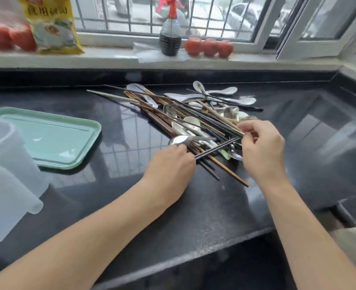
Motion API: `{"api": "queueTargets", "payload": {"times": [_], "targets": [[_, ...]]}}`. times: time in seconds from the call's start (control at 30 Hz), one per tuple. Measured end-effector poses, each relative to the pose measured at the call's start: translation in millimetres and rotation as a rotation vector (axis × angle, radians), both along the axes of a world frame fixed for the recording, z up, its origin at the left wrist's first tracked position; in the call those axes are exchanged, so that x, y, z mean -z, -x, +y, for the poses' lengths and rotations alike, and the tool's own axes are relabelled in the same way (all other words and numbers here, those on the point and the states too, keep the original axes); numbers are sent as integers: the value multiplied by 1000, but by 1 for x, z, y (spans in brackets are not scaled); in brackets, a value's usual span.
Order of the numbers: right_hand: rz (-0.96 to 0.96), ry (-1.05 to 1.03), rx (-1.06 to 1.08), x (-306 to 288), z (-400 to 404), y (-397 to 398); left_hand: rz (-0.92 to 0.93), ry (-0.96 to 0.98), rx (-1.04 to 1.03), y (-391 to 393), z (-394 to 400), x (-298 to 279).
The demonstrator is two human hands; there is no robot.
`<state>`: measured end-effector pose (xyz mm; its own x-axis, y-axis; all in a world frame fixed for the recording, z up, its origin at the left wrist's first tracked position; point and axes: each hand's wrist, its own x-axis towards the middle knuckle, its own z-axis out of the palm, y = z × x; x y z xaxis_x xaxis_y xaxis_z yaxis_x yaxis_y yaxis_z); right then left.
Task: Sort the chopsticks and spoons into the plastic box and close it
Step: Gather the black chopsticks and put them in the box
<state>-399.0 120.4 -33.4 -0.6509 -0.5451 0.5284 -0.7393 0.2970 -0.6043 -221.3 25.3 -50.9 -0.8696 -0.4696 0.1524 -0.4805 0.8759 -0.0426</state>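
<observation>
At the centre of the frame a mixed heap of brown, black and pale chopsticks (185, 114) with white ceramic and shiny metal spoons (221, 95) lies on the glossy black stone counter (298, 143). The left hand (168, 170) grips a pair of thin black chopsticks (217, 147) at the heap's near edge, while the right hand (263, 149) pinches the same pair's far end with curled fingers. At the left edge stands the translucent plastic box (3, 164), open, its pale green lid (49, 137) flat just beside it.
</observation>
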Motion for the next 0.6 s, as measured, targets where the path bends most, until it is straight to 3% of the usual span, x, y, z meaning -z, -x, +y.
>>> {"api": "queueTargets", "payload": {"times": [0.1,0.17,0.23,0.3,0.37,0.47,0.53,0.6], "targets": [[-10,-11,59,-6,23,13,-126,69,-33,6,10,-8],[-22,-28,106,-7,34,21,-71,61,-46,-2,9,-4],[-38,-55,134,-3,39,27,99,-26,-54,-17,5,4],[-52,-77,152,5,41,28,399,-176,-68,-33,-1,11],[-68,-101,153,12,42,26,702,-432,-152,-41,-10,12],[-54,-219,175,22,44,26,1225,-1224,-218,-48,-29,1],[-9,-344,203,30,47,31,1325,-1506,-214,-50,-38,0],[-2,-447,217,34,47,33,1327,-1587,-235,-49,-40,5]]}}
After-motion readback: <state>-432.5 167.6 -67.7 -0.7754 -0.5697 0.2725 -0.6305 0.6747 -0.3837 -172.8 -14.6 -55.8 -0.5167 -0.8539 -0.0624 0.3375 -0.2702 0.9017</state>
